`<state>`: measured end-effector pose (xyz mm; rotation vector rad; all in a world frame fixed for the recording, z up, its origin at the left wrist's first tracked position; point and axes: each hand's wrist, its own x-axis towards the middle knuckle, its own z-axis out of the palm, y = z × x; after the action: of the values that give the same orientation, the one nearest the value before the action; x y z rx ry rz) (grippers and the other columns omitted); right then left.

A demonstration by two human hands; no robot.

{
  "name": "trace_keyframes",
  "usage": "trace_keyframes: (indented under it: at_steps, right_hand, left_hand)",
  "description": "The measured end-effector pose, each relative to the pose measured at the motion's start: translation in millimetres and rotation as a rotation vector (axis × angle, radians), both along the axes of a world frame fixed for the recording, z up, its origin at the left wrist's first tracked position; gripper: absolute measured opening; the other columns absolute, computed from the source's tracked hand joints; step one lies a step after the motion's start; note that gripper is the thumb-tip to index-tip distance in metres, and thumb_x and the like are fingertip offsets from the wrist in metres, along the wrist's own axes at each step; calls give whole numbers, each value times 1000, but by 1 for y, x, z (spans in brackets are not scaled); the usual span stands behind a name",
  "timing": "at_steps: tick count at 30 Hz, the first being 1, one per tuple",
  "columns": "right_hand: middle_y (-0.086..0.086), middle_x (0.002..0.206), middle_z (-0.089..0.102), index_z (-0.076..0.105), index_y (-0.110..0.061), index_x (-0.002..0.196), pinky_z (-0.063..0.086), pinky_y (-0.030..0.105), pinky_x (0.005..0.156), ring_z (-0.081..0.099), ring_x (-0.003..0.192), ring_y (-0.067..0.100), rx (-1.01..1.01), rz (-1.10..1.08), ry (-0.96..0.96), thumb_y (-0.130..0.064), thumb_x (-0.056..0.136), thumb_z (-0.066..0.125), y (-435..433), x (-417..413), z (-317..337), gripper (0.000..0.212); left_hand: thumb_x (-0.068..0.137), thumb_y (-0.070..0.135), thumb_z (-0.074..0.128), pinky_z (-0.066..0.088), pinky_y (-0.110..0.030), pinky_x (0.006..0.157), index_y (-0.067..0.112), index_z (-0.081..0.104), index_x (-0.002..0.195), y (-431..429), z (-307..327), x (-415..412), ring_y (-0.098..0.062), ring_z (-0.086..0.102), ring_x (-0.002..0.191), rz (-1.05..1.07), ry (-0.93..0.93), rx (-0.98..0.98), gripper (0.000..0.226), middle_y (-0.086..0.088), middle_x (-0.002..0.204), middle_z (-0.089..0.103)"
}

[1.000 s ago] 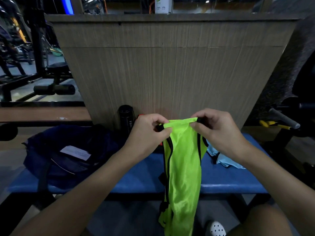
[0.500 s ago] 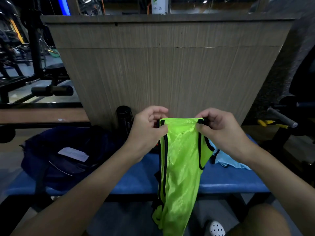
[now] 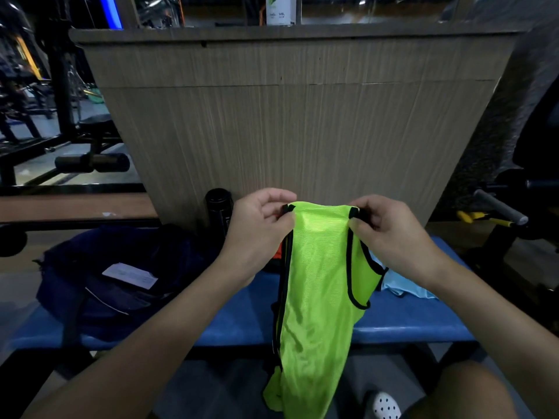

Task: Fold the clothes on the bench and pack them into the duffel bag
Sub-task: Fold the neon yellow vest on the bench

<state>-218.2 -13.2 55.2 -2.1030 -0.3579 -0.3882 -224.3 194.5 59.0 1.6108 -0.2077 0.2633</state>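
Your left hand point(image 3: 257, 234) pinches the top left corner of the green vest point(image 3: 317, 282) between thumb and curled fingers. Your right hand point(image 3: 390, 237) pinches the top right corner the same way. The vest hangs spread between them over the bench's point(image 3: 236, 322) front edge, its lower part dropping past that edge. The bag point(image 3: 115, 282) sits at the bench's left end. A pale blue cloth point(image 3: 405, 285) lies toward the right end, behind the vest. A black bottle point(image 3: 219, 210) stands by the back edge.

Neon-green black-trimmed vest point(image 3: 317, 282), blue bench point(image 3: 242, 322), seemingly navy duffel bag point(image 3: 99, 267).
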Motion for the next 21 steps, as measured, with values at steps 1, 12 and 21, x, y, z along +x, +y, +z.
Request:
trace_keyframes:
  at_steps: [1,12,21]
  right_hand:
    - [0,82,70,66,-23,90,53,38,73,66,77,18,34,0,-10,-4,91,60,1,-2,2,20]
    - [27,88,63,63,-21,91,44,40,66,55,72,22,194,81,-7,3,91,58,5,-7,5,25]
    - [-19,62,56,63,-22,90,36,11,59,53,62,-3,-121,5,-154,-19,94,62,4,-7,3,6]
  left_hand:
    - [87,-10,65,59,-28,82,9,68,105,0,-2,1,-14,73,90,16,0,-5,27,-3,96,77]
    - [91,7,69,53,-22,78,20,73,85,-7,-6,3,-5,66,78,26,-52,38,14,1,82,74]
    - [89,2,70,55,-24,76,15,73,88,-13,0,3,-8,70,78,-28,-167,107,13,-1,83,75]
